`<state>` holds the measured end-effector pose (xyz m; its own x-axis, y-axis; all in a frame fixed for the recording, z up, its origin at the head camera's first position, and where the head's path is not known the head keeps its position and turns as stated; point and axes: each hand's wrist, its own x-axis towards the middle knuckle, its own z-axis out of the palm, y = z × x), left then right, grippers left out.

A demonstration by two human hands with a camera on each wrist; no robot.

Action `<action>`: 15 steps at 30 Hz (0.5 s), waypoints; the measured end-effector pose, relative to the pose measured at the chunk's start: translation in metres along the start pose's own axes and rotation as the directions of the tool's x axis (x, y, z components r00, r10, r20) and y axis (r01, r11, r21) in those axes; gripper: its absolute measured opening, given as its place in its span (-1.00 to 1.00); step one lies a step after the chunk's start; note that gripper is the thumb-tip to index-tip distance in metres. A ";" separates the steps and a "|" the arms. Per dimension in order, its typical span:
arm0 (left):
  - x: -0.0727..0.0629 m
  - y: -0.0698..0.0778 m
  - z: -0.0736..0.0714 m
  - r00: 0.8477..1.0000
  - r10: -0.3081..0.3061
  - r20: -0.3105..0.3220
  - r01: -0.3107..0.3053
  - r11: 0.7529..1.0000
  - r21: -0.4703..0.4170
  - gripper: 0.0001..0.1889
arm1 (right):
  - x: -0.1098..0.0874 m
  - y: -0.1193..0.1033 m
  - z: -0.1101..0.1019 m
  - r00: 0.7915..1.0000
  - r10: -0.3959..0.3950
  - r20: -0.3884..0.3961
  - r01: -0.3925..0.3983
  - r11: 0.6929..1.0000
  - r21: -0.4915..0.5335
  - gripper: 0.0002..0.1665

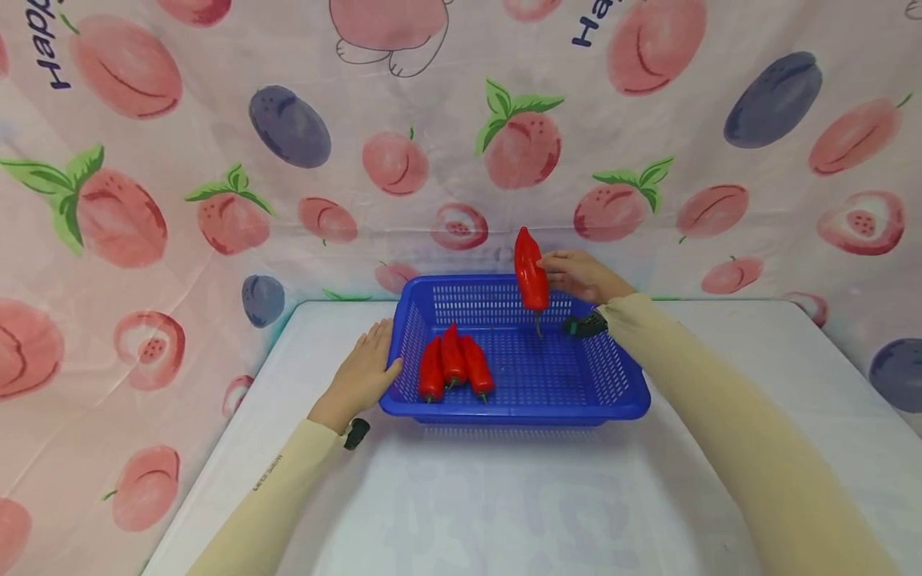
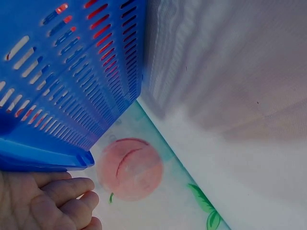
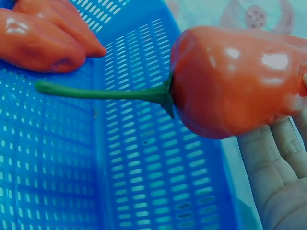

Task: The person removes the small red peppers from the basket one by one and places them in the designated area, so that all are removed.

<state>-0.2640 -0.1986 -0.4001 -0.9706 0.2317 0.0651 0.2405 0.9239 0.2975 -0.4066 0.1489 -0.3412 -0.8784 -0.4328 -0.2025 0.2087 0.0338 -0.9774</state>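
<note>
Pepper [image 1: 531, 280] in R hand [image 1: 582, 276] (stem down)

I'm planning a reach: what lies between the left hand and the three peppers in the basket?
The slotted left wall of the blue basket stands between the left hand and the three red peppers, as the head view shows.

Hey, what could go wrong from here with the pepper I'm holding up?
The raised pepper looks glossy, so it might slip from the right hand. Its stem points down and could snag in the slotted basket. The left hand lies against the basket's side, so a push might shift it.
</note>
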 end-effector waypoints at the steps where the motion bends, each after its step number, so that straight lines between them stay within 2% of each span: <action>1: 0.000 0.000 0.000 1.000 -0.001 0.001 0.001 1.000 -0.002 -0.28 | -0.001 -0.002 -0.001 1.000 -0.003 -0.006 0.003 1.000 -0.005 -0.82; 6: 0.000 0.000 0.000 1.000 -0.006 0.005 0.006 1.000 -0.004 -0.27 | -0.009 -0.012 -0.007 0.999 -0.025 -0.046 0.025 1.000 -0.015 -0.90; 15: -0.001 0.001 0.000 1.000 -0.019 0.016 0.019 1.000 -0.011 -0.26 | -0.027 -0.028 -0.020 0.995 -0.087 -0.057 0.086 0.996 -0.012 -0.84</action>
<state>-0.2633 -0.1982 -0.4000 -0.9747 0.2190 0.0438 0.2217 0.9248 0.3091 -0.3972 0.1779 -0.3092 -0.9165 -0.3817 -0.1199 0.1266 0.0075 -0.9919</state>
